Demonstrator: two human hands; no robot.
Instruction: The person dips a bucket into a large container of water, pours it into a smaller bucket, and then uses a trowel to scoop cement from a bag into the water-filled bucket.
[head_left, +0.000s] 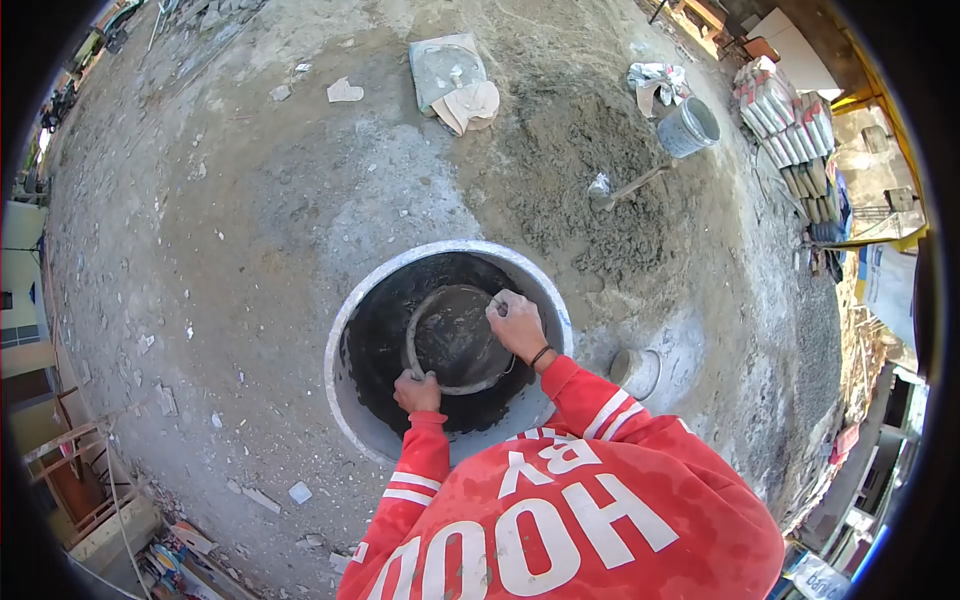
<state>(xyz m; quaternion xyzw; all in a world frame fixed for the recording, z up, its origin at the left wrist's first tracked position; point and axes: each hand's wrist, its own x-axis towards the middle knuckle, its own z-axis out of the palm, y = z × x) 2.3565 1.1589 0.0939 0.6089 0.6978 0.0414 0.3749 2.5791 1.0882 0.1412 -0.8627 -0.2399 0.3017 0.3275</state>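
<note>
A big round tub (331, 362) with a pale rim stands on the ground in front of me, dark liquid (375, 345) inside it. Within the tub is a grey, dirty bucket (411, 338), seen from above with its mouth facing up. My left hand (417, 392) is closed on the near-left part of the bucket's rim. At the far-right part of that rim, my right hand (515, 322) grips with curled fingers. What the bucket holds is dark and hard to make out.
Wet grey mortar (590, 170) lies spread ahead, with a shovel (630, 190) in it. Beyond stand a bucket (688, 128) and stacked bags (785, 110). An opened bag (450, 75) lies farther off. A white cylindrical container (634, 372) sits right of the tub.
</note>
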